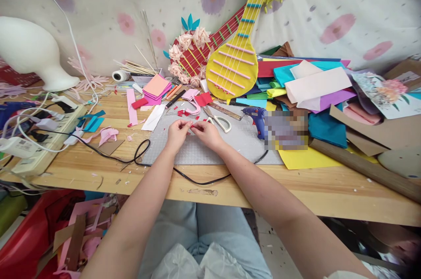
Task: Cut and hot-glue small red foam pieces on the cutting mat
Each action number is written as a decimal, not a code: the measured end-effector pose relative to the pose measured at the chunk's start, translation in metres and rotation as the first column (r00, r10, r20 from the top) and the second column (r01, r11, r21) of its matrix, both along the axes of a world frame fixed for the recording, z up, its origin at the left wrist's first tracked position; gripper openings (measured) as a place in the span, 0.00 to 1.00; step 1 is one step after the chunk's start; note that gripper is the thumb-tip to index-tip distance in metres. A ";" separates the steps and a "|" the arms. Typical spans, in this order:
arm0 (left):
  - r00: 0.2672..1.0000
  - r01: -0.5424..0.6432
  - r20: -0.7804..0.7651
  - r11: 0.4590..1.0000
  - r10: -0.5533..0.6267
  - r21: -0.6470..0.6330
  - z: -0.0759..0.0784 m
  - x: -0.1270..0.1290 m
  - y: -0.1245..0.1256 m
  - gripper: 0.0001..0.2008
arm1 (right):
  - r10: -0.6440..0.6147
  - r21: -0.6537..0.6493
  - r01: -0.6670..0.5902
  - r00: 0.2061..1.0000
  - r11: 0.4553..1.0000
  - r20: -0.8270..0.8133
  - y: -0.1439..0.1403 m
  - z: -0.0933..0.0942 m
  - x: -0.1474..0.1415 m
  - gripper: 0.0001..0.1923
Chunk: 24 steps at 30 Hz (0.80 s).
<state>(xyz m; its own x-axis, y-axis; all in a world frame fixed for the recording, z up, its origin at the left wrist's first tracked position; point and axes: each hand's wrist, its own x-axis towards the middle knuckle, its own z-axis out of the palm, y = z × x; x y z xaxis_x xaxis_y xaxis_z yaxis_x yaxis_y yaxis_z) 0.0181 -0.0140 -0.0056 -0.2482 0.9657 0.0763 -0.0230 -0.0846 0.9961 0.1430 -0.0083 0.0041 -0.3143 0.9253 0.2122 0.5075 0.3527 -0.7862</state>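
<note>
Both hands meet over the grey cutting mat [210, 149] at the middle of the wooden table [296, 191]; the left hand [178, 132] and the right hand [208, 132] sit side by side, fingertips turned toward each other, and between them they pinch a small red paper piece [192, 126]; the fingers of both hands are closed on it, thumb against forefinger, though the piece is too small to tell its exact shape; it seems to run left to right, its long axis bridging the gap from one set of fingertips to the other, so neither hand is nearer, each holds one end; the piece hangs just above the mat, not resting on it

Just beyond the fingers, on the far part of the mat, lie more red scraps [183, 112], a curved pink strip [194, 108] and a pair of scissors [219, 121] with pale handles, the scissors nearer the right hand; a metal ruler [226, 111] lies slantwise behind them, and a blue glue gun [258, 117] stands to the right at the mat's edge; its black cord [197, 180] loops along the near edge of the table under both forearms

Further off, a stack of pink paper squares [156, 87] sits far left of the mat, a yellow paper guitar [235, 62] leans against the flowered cloth, and coloured sheets [315, 90] are heaped on the right; a power strip [42, 143] with white plugs lies at the left end
</note>
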 end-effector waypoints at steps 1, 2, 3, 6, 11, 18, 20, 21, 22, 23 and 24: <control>1.000 0.000 0.000 1.000 0.000 0.000 0.000 0.000 0.000 0.11 | 0.001 0.009 -0.001 1.000 1.000 0.005 0.000 0.000 0.000 0.11; 1.000 0.001 0.004 1.000 -0.001 -0.003 0.001 0.000 -0.001 0.11 | 0.003 0.014 -0.003 1.000 1.000 0.007 0.000 0.000 0.001 0.11; 1.000 0.003 0.011 1.000 -0.003 -0.006 0.002 0.001 -0.001 0.11 | 0.002 0.013 -0.002 1.000 1.000 0.007 0.000 0.001 0.001 0.11; 0.998 0.018 0.056 1.000 -0.018 -0.002 0.004 0.002 -0.002 0.12 | -0.010 0.011 0.010 1.000 1.000 0.015 0.000 0.002 0.002 0.11; 0.994 0.079 0.069 0.996 -0.082 0.038 0.005 0.002 -0.003 0.11 | 0.005 0.010 -0.006 0.999 1.000 0.039 -0.001 0.003 0.002 0.11; 0.953 0.073 0.299 0.995 -0.050 -0.066 0.009 -0.002 -0.003 0.09 | -0.107 -0.026 0.106 0.993 0.994 -0.047 0.018 0.006 0.024 0.13; 0.916 0.140 0.391 0.984 -0.087 -0.108 0.010 -0.003 -0.002 0.09 | -0.245 0.005 0.246 0.966 0.969 0.078 0.023 0.010 0.037 0.13; 0.895 0.169 0.434 0.979 -0.102 -0.118 0.011 -0.003 -0.002 0.09 | -0.295 0.030 0.294 0.942 0.955 0.163 0.024 0.012 0.043 0.12; 0.874 0.190 0.474 0.974 -0.111 -0.123 0.012 -0.003 -0.002 0.09 | -0.323 0.055 0.319 0.913 0.946 0.249 0.024 0.014 0.048 0.11; 0.852 0.205 0.511 0.971 -0.113 -0.126 0.012 -0.003 -0.002 0.08 | -0.335 0.079 0.328 0.883 0.941 0.327 0.023 0.016 0.052 0.11; 0.829 0.218 0.548 0.967 -0.111 -0.133 0.013 -0.003 -0.002 0.08 | -0.335 0.095 0.324 0.857 0.941 0.392 0.022 0.018 0.054 0.11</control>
<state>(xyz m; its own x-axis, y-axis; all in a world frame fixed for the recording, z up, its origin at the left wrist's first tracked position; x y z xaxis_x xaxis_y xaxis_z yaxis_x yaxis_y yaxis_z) 0.0147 -0.0162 0.0078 -0.0348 0.9789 -0.2012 -0.5507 0.1492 0.8212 0.1975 0.0134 0.0217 -0.0543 0.9857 0.1592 0.8642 0.1263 -0.4870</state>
